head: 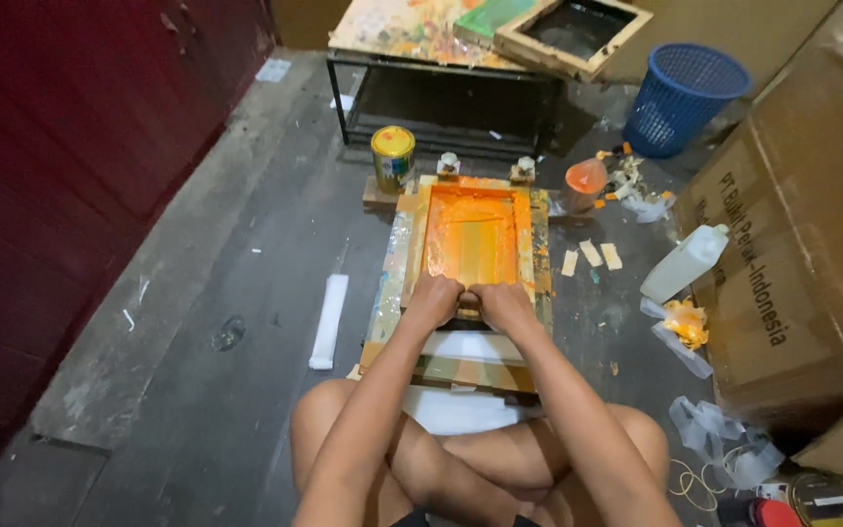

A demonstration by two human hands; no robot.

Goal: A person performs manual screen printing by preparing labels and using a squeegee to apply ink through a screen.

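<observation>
A wooden screen-printing frame (410,256) lies flat on the floor in front of me, its mesh (470,239) smeared with orange ink. My left hand (433,298) and my right hand (504,303) sit side by side at the near edge of the mesh, both closed on a squeegee handle (468,301) that is mostly hidden under my fingers. White sheets (465,348) show beneath the frame's near end, above my crossed legs.
A yellow-lidded paint can (393,156) and an orange cup (584,182) stand beyond the frame. A white plastic jug (685,263) and large cardboard boxes (792,254) are at the right, a blue basket (680,98) and a low paint-stained table (421,34) behind.
</observation>
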